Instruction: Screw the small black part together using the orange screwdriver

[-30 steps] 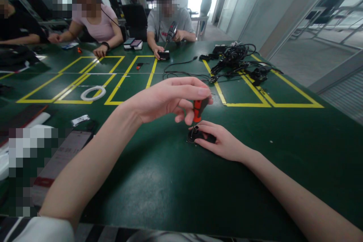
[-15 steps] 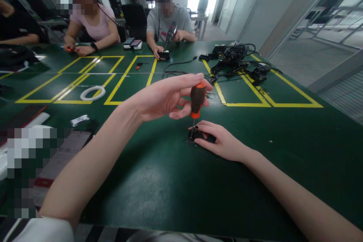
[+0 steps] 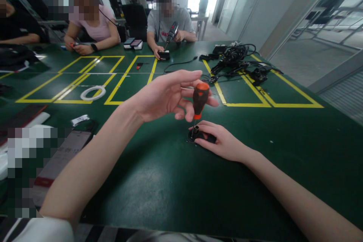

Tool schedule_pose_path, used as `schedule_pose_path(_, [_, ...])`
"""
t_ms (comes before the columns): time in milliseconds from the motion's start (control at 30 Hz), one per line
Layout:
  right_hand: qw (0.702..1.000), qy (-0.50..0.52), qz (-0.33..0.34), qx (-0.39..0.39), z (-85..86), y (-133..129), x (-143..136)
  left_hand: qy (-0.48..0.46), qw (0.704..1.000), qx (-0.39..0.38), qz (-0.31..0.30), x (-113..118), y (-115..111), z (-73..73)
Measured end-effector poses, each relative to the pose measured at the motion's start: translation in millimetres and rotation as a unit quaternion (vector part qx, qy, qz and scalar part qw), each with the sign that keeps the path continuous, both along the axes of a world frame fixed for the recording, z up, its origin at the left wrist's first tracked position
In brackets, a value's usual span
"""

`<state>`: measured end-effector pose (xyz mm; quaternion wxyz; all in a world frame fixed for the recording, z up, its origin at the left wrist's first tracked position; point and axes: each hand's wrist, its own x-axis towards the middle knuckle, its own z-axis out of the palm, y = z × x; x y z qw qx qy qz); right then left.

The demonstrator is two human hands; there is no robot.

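Note:
An orange and dark screwdriver (image 3: 200, 100) stands nearly upright, its tip down on a small black round part (image 3: 193, 136) on the green table. My left hand (image 3: 176, 96) is beside the handle, its fingers curled loosely against the far side and the thumb lifted off the top. My right hand (image 3: 224, 140) lies low on the table, thumb and fingers closed around the black part. A short metal tube sticks up from that part next to the screwdriver's shaft.
Black cables (image 3: 232, 58) lie heaped at the back right. A white tape ring (image 3: 93, 93) sits left of centre. Boxes and a packet (image 3: 79, 120) are on the left. Across the table, a person in grey (image 3: 181, 20) holds a power drill (image 3: 171, 32).
My left thumb has come off the top of the screwdriver and the fingers have loosened. The handle has shifted slightly to the right. My right hand has stayed in place.

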<state>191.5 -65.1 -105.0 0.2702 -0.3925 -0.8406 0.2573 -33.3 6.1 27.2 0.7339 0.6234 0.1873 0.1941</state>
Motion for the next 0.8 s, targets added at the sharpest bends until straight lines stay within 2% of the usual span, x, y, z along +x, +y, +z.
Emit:
schedule_pose_path(133, [1.000,0.001,0.000,-0.001,0.3,-0.2,-0.1,0.010,1.000,-0.004,-0.015,-0.6,1.4,-0.7])
schedule_pose_path(433, [1.000,0.003,-0.002,-0.009,2.0,-0.9,-0.6,0.028,0.998,0.043,0.033,-0.8,-2.4,1.1])
schedule_pose_path(667, [1.000,0.000,0.000,-0.011,1.8,-0.5,-0.1,-0.003,1.000,0.002,-0.017,-0.8,1.0,-0.5])
schedule_pose_path(800, [1.000,0.003,-0.001,-0.006,2.2,-0.9,-0.5,0.004,1.000,0.011,-0.003,-1.5,0.8,0.1])
